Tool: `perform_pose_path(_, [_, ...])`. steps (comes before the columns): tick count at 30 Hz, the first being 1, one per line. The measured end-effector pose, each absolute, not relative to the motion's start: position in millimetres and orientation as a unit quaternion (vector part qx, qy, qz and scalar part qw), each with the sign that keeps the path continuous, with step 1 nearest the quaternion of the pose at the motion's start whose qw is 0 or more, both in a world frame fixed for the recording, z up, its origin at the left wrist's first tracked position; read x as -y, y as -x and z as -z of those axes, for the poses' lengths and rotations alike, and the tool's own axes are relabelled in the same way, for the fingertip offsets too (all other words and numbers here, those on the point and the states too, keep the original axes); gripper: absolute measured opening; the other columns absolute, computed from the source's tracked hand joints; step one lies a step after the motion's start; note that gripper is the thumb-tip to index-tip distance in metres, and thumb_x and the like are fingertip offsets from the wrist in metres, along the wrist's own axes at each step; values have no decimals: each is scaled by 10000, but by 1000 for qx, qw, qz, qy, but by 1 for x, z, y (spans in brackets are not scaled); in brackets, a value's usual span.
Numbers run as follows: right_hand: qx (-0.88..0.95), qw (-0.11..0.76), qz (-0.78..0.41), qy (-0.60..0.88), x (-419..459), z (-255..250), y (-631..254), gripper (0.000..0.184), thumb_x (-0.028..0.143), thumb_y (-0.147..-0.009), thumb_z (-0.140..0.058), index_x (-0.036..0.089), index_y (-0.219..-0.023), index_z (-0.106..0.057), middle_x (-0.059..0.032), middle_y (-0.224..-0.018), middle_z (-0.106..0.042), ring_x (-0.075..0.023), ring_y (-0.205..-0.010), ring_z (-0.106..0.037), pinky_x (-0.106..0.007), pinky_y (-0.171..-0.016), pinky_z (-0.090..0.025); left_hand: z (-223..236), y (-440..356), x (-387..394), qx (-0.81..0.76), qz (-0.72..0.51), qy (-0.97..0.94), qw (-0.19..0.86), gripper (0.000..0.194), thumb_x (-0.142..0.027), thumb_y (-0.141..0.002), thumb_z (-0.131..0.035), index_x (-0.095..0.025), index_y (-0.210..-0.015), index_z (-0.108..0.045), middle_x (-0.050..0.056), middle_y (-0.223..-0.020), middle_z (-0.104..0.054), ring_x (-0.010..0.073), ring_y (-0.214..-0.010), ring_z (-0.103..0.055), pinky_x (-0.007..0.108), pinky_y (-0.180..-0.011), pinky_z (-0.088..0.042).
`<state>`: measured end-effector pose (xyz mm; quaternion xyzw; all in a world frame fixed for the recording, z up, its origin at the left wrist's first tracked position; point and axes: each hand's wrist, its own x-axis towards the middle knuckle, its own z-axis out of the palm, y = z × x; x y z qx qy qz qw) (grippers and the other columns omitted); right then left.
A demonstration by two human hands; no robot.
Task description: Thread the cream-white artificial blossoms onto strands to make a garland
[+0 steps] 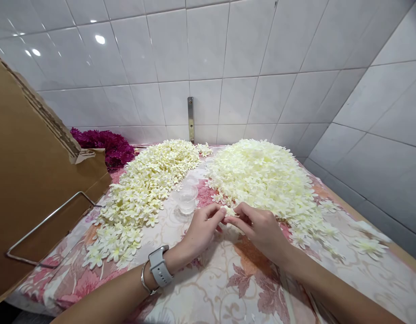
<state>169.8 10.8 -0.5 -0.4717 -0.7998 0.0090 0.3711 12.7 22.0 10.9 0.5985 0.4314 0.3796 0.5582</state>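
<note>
Between my fingertips is a small pale flower [230, 211], partly hidden by the fingers. My left hand [205, 225], with a watch and bangle on its wrist, pinches it from the left. My right hand [257, 222] grips it from the right, thumb and forefinger pressed together. Just beyond my right hand rises a large heap of pale flowers [262, 173]. A longer pile of cream-white flowers [154, 171] lies to the left. Close to my left hand stands a clear plastic cup [187, 199], with what looks like clear liquid in it.
A cardboard box [35, 189] stands at the left, with a bent metal wire frame [42, 227] in front. Purple flowers [108, 146] lie behind it. A floral tablecloth [208, 288] covers the table. White tiled walls close off the back and right, with a metal bracket [191, 119] at the back.
</note>
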Motion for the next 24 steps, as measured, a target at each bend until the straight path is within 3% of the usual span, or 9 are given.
perform_pose_path(3, [808,400,30,433,-9,-3,-167,187,317,-883,-498,154,-946,-563,-58,-763,-634,-145,-621,-598,-244,-549,-472,-12,-12,-25,-451,-379,-581,562,228,-338,-791,-497,-174,-633,-482,-43,-611,-474,94,-527,-470,205,-497,-373])
perform_pose_path(5, [807,427,47,406,-10,-4,-166,186,221,-885,-491,144,-1044,-547,-116,-931,-627,-177,-809,-619,-273,-660,-504,-13,-10,-27,-459,-373,-594,546,224,-336,-785,-499,-172,-633,-494,-33,-623,-493,105,-562,-485,210,-514,-382])
perform_pose_path(8, [822,428,48,374,-13,1,-166,196,119,-884,-456,170,-1038,-565,-106,-947,-631,-182,-895,-614,-299,-743,-514,-13,-10,-28,-448,-370,-605,544,217,-331,-785,-495,-171,-641,-513,-25,-630,-500,123,-610,-507,221,-547,-403])
perform_pose_path(13, [831,405,19,380,-14,11,-166,229,128,-896,-436,185,-1080,-560,-98,-987,-650,-186,-912,-632,-306,-749,-529,-11,-9,-29,-435,-373,-627,528,216,-299,-807,-481,-164,-655,-556,-8,-649,-534,136,-653,-524,234,-603,-424])
perform_pose_path(19, [826,394,2,403,-11,12,-163,219,163,-919,-378,177,-1073,-532,-95,-932,-627,-172,-847,-625,-279,-693,-509,-12,-8,-25,-385,-361,-688,499,222,-282,-845,-460,-161,-748,-619,28,-749,-613,153,-731,-547,250,-657,-438])
perform_pose_path(24, [805,353,26,476,-16,15,-166,319,250,-936,-294,205,-673,-468,-12,-580,-517,-134,-490,-497,-248,-460,-365,-16,-12,-22,-394,-380,-620,562,161,-276,-808,-538,-155,-833,-640,51,-837,-648,166,-792,-592,269,-700,-477])
